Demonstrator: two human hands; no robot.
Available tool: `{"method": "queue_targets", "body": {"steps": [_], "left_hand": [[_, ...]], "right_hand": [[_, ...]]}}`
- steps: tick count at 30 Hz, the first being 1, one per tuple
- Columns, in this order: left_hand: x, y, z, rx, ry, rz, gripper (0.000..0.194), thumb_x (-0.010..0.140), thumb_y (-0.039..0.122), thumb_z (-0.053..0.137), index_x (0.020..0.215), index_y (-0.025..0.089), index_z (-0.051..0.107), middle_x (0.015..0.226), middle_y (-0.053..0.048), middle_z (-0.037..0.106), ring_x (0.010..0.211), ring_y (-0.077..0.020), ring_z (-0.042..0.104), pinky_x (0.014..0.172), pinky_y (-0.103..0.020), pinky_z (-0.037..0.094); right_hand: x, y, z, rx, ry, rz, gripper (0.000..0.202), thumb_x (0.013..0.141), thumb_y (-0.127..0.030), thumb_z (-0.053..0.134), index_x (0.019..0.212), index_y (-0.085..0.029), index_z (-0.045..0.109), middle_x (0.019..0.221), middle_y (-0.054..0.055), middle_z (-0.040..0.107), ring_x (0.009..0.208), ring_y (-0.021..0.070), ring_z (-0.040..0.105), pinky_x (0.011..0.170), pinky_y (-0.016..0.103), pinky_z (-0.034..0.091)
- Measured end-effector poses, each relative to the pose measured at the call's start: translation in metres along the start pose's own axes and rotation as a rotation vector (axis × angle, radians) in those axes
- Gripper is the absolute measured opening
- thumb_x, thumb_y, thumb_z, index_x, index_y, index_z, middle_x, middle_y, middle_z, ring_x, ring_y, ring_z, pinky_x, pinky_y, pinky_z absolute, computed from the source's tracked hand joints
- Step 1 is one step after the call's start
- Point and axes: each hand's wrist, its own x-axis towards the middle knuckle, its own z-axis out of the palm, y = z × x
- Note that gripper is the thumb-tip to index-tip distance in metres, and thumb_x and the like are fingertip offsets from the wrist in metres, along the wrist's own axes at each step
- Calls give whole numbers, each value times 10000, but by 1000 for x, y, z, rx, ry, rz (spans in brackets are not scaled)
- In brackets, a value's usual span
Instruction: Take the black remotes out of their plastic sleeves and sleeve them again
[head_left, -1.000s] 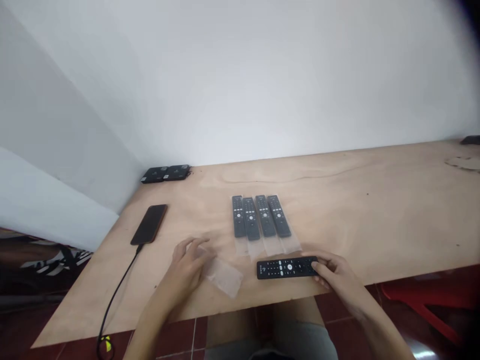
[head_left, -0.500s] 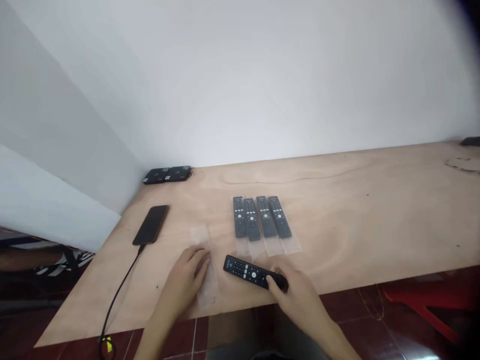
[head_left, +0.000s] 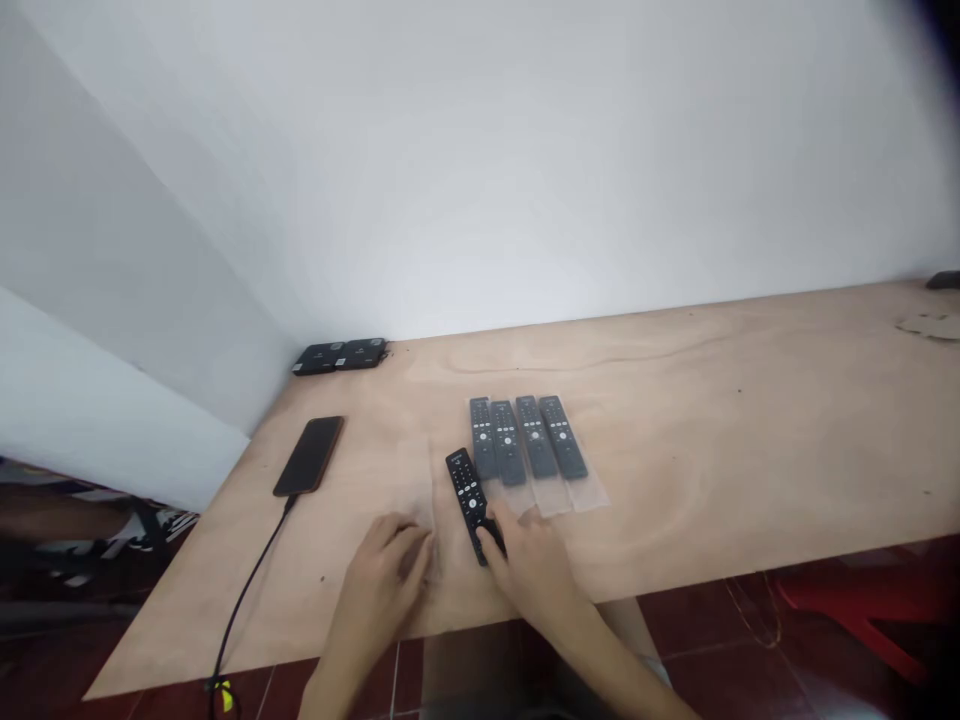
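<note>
My right hand (head_left: 525, 560) grips the lower end of a black remote control (head_left: 466, 492), buttons facing up, its top end pointing away from me and slightly left. To its left, my left hand (head_left: 388, 570) has its fingers curled together on a clear plastic sleeve (head_left: 420, 490) lying on the table; the fingers pinch near the sleeve's lower part, which they partly hide. Just beyond my right hand, several more remotes (head_left: 534, 436) lie side by side in clear sleeves, whose spare ends stretch toward me.
On the left of the wooden table (head_left: 675, 420) lies a phone (head_left: 309, 456) with a black cable (head_left: 251, 580) running off the front edge. Two flat black boxes (head_left: 341, 355) sit by the wall in the far left corner. A red chair (head_left: 855, 610) stands at the lower right.
My right hand has moved left and turned the remote from lying crosswise to pointing away from me, closer to the sleeve. My left hand has slid slightly toward me along the sleeve.
</note>
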Motion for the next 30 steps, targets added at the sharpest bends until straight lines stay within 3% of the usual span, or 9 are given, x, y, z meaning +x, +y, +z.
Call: {"method": "queue_targets", "body": {"steps": [5, 8, 12, 18, 24, 30], "left_hand": [[-22, 5, 6, -11, 18, -29, 183, 1077, 367, 638, 1137, 248, 763, 1160, -102, 757, 1072, -291, 761, 907, -430, 669], [-26, 3, 10, -13, 52, -31, 193, 1076, 351, 640, 1179, 245, 766, 1229, -110, 765, 1143, -300, 768, 967, -450, 677], [-16, -3, 13, -13, 47, -60, 221, 1100, 319, 594, 1216, 231, 759, 1292, -119, 756, 1184, -295, 765, 1028, -477, 666], [15, -24, 19, -55, -46, -98, 273, 1123, 339, 529, 1245, 219, 741, 1326, -120, 740, 1215, -287, 750, 1088, -488, 633], [31, -43, 31, -37, -50, -99, 375, 1136, 342, 502, 1468, 233, 637, 1481, -131, 677, 1359, -299, 691, 1168, -513, 584], [28, -44, 37, 30, 2, -45, 370, 1143, 326, 499, 1469, 217, 635, 1494, -145, 680, 1414, -325, 658, 1193, -557, 566]], "right_hand": [[-11, 6, -5, 98, 56, -276, 172, 1112, -258, 568, 1006, -231, 700, 1007, 82, 714, 951, 282, 648, 874, 412, 490], [-15, 6, -10, 111, 19, -398, 149, 1110, -217, 578, 1044, -233, 711, 1128, 81, 701, 1106, 298, 608, 991, 458, 499], [-12, 2, -10, 76, -33, -365, 170, 1101, -215, 595, 1232, -244, 698, 1300, 81, 707, 1241, 333, 576, 1070, 514, 484], [-1, -7, -3, -33, -65, -291, 454, 1105, -286, 579, 1558, -293, 557, 1628, 80, 598, 1474, 403, 489, 1145, 612, 439], [12, -10, 8, -59, -53, -255, 581, 1113, -384, 570, 1676, -295, 460, 1745, 58, 496, 1606, 398, 385, 1248, 634, 375], [16, -7, 13, -62, -41, -246, 658, 1107, -508, 562, 1716, -308, 411, 1794, 42, 417, 1631, 409, 364, 1288, 665, 316]]}}
